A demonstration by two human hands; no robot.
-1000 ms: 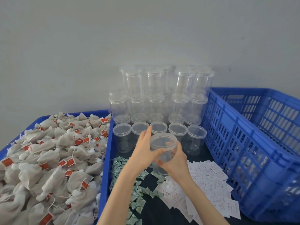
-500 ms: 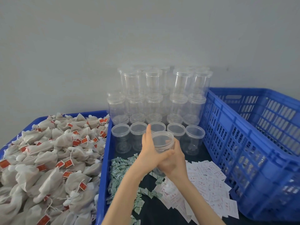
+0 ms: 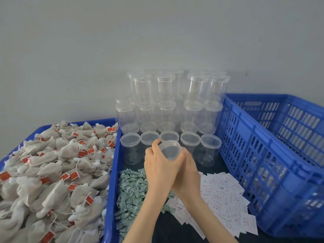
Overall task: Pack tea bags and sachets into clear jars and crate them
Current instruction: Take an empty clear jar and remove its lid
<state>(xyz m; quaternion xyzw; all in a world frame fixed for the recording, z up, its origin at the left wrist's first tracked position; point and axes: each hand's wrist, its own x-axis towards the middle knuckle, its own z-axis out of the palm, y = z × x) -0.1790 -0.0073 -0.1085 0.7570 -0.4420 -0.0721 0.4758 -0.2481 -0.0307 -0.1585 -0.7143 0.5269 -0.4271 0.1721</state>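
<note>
Both hands hold one clear lidded jar (image 3: 169, 150) above the dark table. My left hand (image 3: 160, 162) wraps over the lid and upper side; my right hand (image 3: 187, 170) grips the body from below, which hides most of the jar. Grey tea bags with red tags (image 3: 52, 169) fill a blue tray on the left. Small green sachets (image 3: 133, 188) lie in a heap under my left forearm. White sachets (image 3: 226, 192) spread to the right of my right forearm.
Several empty clear jars (image 3: 171, 109) are stacked in rows against the wall, with a front row (image 3: 191, 139) just behind my hands. A big blue slatted crate (image 3: 273, 155) stands at the right. The blue tray's wall (image 3: 114, 165) borders the sachets on the left.
My left fingers, straight up beside the lid before, have curled over the jar's lid. The jar stays between both hands at about the same spot.
</note>
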